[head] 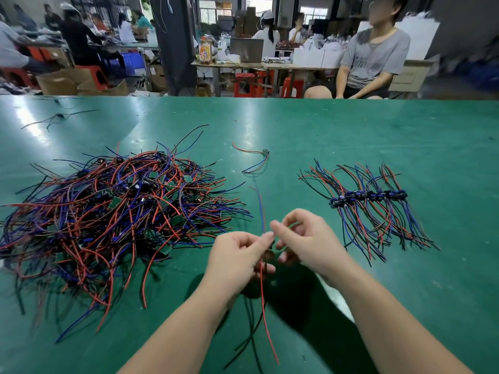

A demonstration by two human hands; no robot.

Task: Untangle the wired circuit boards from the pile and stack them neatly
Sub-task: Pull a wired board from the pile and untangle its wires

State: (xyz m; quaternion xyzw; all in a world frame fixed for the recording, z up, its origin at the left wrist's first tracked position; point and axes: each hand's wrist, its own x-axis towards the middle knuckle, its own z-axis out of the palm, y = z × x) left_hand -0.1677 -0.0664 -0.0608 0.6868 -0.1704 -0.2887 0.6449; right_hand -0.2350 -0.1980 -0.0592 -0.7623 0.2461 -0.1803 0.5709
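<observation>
On the left of the green table mat [337,130] the pile [116,211] of tangled wired circuit boards is still lying large and knotted, red, blue and black leads crossing over many small green boards, so by my reading most of the untangling is still waiting to be done. Just right of it, near the front edge, the left hand [237,260] is pinching one wired board's leads [262,290] between thumb and curled fingers, with a red and several black wires hanging down toward the person. Farther back, a lone wired board [265,152] is lying apart from both heaps, not yet joined to either. The right hand [305,238] is closing its thumb and curled fingers on the same bundle from the other side, apparently straightening it, though blur is hiding the exact contact. To the right, well apart from the pile, the finished stack [370,197] is lying as a short, orderly row, boards lined up and wires fanned both ways; it is holding far fewer pieces than the pile. As for writing, an orange jar label [205,51] on a distant bench and the print on a seated person's grey T-shirt [375,49] are showing up too blurred to read.
</observation>
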